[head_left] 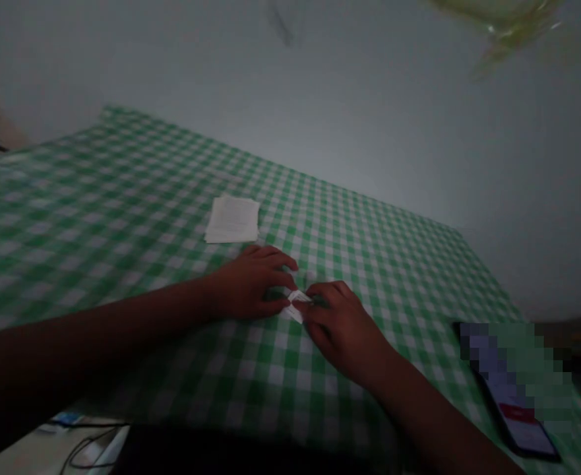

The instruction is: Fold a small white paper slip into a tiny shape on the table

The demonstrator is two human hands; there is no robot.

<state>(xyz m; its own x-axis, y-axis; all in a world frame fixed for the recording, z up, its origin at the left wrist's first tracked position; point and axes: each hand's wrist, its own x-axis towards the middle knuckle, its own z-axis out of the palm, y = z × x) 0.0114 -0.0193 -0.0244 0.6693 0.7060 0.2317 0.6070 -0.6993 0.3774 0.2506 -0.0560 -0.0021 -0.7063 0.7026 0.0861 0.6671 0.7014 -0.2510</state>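
A small white piece of paper (pixel 296 315), seemingly folded, lies between my two hands over the checked cloth. My left hand (pixel 250 285) reaches in from the left, with the thumb and a finger gripping the paper's left edge and the other fingers bent above it. From the right, my right hand (pixel 342 330) has its fingertips closed on the paper's other side, hiding part of it. Beyond my left hand rests a stack of whitish paper sheets (pixel 233 220), apart from both hands. Faint lines show on the top sheet.
A green and white checked tablecloth (pixel 379 264) covers the table, which meets a pale wall (pixel 320 99). A phone (pixel 510 396) with a lit, partly pixelated screen lies at the right. Dark cables (pixel 85 448) show below the front left edge. Something yellowish and see-through (pixel 508 26) hangs at upper right.
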